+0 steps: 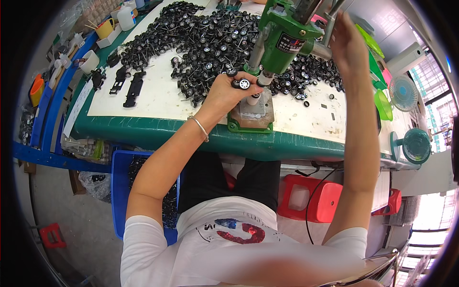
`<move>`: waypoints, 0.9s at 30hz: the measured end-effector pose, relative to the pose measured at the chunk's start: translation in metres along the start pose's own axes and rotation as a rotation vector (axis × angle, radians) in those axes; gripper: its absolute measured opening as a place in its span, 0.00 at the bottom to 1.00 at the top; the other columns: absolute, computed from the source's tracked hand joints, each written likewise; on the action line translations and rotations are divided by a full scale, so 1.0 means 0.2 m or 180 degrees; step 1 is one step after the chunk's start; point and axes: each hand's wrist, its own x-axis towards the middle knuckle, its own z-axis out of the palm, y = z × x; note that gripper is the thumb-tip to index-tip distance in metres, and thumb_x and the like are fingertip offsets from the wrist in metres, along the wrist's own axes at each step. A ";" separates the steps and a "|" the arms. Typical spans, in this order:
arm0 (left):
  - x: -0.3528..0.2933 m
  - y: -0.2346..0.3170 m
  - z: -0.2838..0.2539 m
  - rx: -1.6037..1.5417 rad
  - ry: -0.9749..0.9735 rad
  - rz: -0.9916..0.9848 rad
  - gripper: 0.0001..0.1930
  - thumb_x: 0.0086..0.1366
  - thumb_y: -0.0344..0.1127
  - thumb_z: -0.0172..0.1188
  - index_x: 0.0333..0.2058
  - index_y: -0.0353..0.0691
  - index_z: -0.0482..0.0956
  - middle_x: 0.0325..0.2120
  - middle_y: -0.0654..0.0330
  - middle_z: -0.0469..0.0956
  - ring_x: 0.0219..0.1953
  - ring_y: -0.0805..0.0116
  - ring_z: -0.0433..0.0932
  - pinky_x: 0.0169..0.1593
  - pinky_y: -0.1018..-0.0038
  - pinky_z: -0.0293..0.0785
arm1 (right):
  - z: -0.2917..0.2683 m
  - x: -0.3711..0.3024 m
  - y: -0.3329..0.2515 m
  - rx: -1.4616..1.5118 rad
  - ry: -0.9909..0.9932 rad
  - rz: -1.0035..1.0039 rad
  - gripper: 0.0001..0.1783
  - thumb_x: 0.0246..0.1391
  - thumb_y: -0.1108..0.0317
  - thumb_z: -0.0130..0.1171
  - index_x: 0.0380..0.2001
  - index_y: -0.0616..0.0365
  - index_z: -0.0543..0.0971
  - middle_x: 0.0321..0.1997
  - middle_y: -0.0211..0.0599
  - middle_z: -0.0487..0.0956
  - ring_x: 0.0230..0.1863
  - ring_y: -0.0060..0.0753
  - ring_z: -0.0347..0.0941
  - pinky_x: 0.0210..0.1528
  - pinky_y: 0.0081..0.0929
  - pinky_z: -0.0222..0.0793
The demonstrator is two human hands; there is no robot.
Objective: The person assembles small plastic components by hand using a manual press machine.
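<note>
My left hand [224, 94] pinches small black toy wheels [244, 84] with silvery hubs at the work point of a green hand press [282, 40]. Under the press's ram, a pale upright post [253, 99] stands on the metal base plate [248, 117], partly hidden by the fingers. To the right of the press, my raised right hand [350, 45] is closed round its metal lever [330, 28]. Behind the press, a big heap of black wheels on thin metal axles [210, 43] spreads over the white table top [158, 103].
Black toy car chassis [134, 89] lie left on the table. A yellow mug [104, 29] and white bottle [126, 18] stand at the far left. Below are a blue bin [119, 191] with black parts and a red stool [313, 198]. Green fans [415, 146] stand right.
</note>
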 end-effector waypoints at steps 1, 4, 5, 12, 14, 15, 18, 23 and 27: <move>0.00 -0.02 -0.01 -0.0036 0.0063 -0.0032 0.09 0.52 0.34 0.72 0.31 0.38 0.84 0.29 0.62 0.82 0.33 0.77 0.77 0.42 0.78 0.70 | 0.23 -0.03 -0.13 0.0109 0.0363 0.0360 0.10 0.61 0.61 0.50 0.35 0.55 0.75 0.24 0.27 0.72 0.21 0.21 0.65 0.22 0.18 0.60; 0.02 0.02 0.06 -0.0064 -0.0002 -0.0044 0.09 0.53 0.34 0.71 0.31 0.37 0.84 0.30 0.61 0.82 0.34 0.77 0.77 0.45 0.77 0.71 | 0.25 0.20 -0.25 0.0061 0.0309 0.0411 0.11 0.63 0.59 0.52 0.30 0.53 0.74 0.17 0.21 0.68 0.12 0.15 0.59 0.10 0.16 0.52; 0.02 0.03 0.07 -0.0051 -0.0001 -0.0073 0.09 0.53 0.33 0.70 0.32 0.37 0.84 0.30 0.61 0.83 0.35 0.77 0.78 0.46 0.76 0.71 | 0.15 0.33 -0.23 -0.0066 -0.0193 0.0203 0.11 0.62 0.58 0.55 0.31 0.53 0.75 0.17 0.21 0.69 0.12 0.15 0.59 0.10 0.16 0.52; 0.04 -0.02 0.03 -0.0053 -0.0013 -0.0033 0.08 0.57 0.32 0.66 0.35 0.36 0.82 0.32 0.57 0.84 0.38 0.75 0.81 0.49 0.76 0.72 | 0.18 0.31 -0.10 -0.0314 0.0179 -0.0529 0.13 0.58 0.53 0.60 0.33 0.51 0.76 0.13 0.15 0.61 0.10 0.12 0.52 0.10 0.15 0.43; 0.04 -0.03 0.01 0.0039 -0.0044 0.0029 0.08 0.57 0.32 0.67 0.35 0.35 0.82 0.32 0.57 0.84 0.37 0.74 0.81 0.48 0.76 0.72 | 0.31 0.11 -0.18 -0.0359 0.0371 -0.0432 0.14 0.57 0.53 0.60 0.33 0.52 0.76 0.14 0.15 0.61 0.10 0.12 0.51 0.11 0.15 0.42; 0.03 -0.04 0.01 -0.0008 -0.0003 -0.0031 0.08 0.56 0.32 0.68 0.34 0.36 0.83 0.32 0.59 0.84 0.37 0.76 0.80 0.47 0.77 0.72 | 0.34 0.06 -0.21 -0.0386 0.0562 -0.0355 0.14 0.56 0.53 0.61 0.33 0.52 0.76 0.15 0.15 0.62 0.10 0.11 0.50 0.11 0.15 0.41; 0.02 -0.03 0.03 0.0166 -0.0077 0.0233 0.08 0.55 0.32 0.69 0.33 0.37 0.83 0.32 0.61 0.83 0.36 0.77 0.78 0.46 0.77 0.72 | 0.26 0.12 -0.21 -0.0499 0.0488 -0.0748 0.15 0.56 0.53 0.61 0.34 0.54 0.76 0.16 0.15 0.61 0.10 0.11 0.47 0.12 0.14 0.41; 0.02 -0.03 0.04 0.0038 0.0001 0.0206 0.08 0.54 0.32 0.70 0.32 0.36 0.84 0.29 0.64 0.82 0.32 0.79 0.76 0.40 0.78 0.72 | 0.10 0.16 -0.33 0.2501 -0.1052 0.2058 0.15 0.57 0.54 0.60 0.33 0.55 0.75 0.16 0.15 0.58 0.11 0.10 0.46 0.12 0.13 0.39; 0.03 -0.06 0.02 0.0084 0.0037 0.0379 0.09 0.54 0.32 0.70 0.32 0.35 0.84 0.26 0.65 0.81 0.29 0.81 0.75 0.35 0.80 0.72 | 0.17 0.04 -0.37 0.3276 -0.0911 0.2036 0.14 0.58 0.55 0.59 0.29 0.53 0.72 0.15 0.12 0.56 0.12 0.09 0.46 0.12 0.12 0.38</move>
